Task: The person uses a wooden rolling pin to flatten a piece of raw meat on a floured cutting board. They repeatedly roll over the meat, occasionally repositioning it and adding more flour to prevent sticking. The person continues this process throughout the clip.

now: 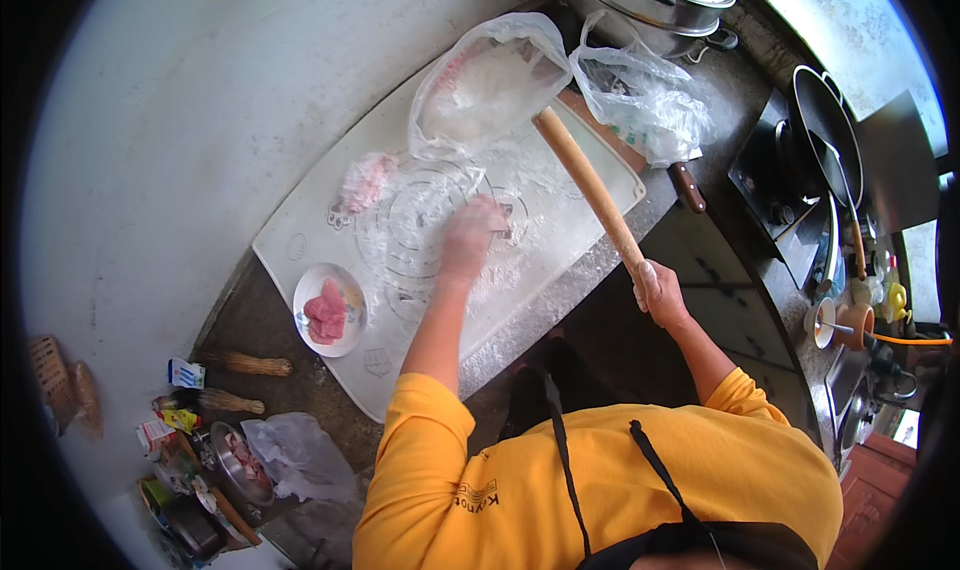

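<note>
My right hand [660, 294] grips one end of a long wooden rolling pin [592, 183], held aslant over the right side of the mat. My left hand [472, 232] is blurred over a floured kneading mat [465, 345] with printed circles. Whether its fingers hold anything is hidden. Left of that hand lies a flour-coated piece of pink meat [367, 182]. A white plate [306, 337] with raw meat slices [326, 315] sits at the mat's left edge. Beyond my left hand, an open plastic bag of flour [480, 93] rests on the mat.
Behind the mat's right end are a crumpled plastic bag [652, 104], a brown-handled knife [688, 187] and a steel steamer pot [652, 7]. A wok [829, 134] stands on the right. At left are whisk brushes [244, 363] and a metal bowl of meat [244, 461]. A wall borders the counter.
</note>
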Tool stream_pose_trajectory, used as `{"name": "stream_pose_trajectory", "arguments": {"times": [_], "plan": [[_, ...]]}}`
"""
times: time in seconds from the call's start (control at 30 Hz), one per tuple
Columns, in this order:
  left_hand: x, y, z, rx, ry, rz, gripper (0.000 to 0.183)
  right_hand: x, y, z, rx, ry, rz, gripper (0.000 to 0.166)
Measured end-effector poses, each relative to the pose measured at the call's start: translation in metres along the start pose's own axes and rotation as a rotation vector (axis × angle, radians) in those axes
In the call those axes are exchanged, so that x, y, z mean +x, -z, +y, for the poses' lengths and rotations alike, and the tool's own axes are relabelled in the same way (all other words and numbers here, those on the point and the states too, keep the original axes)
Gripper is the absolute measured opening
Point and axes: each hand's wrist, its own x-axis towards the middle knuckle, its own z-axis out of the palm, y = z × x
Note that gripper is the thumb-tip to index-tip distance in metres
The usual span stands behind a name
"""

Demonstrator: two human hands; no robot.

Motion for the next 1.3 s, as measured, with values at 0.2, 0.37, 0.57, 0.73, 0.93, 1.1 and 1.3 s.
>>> {"name": "stream_pose_trajectory", "arguments": {"times": [0.2, 0.37, 0.57, 0.73, 0.93, 1.1, 1.3], "plan": [[-0.037, 0.006, -0.021, 0.413, 0.438, 0.097, 0.052, 0.006, -0.025, -0.009, 0.050, -0.068, -0.092, 0.053], [-0.025, 0.008, 0.050, 0.214, 0.594, -0.007, 0.069, 0.023, -0.050, -0.017, -0.343, 0.048, -0.138, 0.052], [-0.060, 0.028, 0.048, 0.145, 0.595, -0.128, 0.073, 0.026, -0.092, -0.059, -0.725, 0.349, -0.094, 0.044], [-0.072, 0.028, 0.040, 0.149, 0.491, -0.064, 0.068, 0.052, -0.091, -0.038, -1.056, 0.231, -0.179, 0.041], [-0.076, 0.029, 0.039, 0.146, 0.463, 0.000, 0.061, 0.030, -0.096, -0.050, -0.871, 0.375, -0.120, 0.040], [-0.076, 0.026, 0.039, 0.133, 0.466, -0.003, 0.059, 0.041, -0.090, -0.034, -1.014, 0.243, -0.125, 0.040], [-0.073, 0.031, 0.041, 0.089, 0.491, 0.020, 0.059, 0.034, -0.095, -0.025, -0.841, 0.326, -0.074, 0.042]]}}
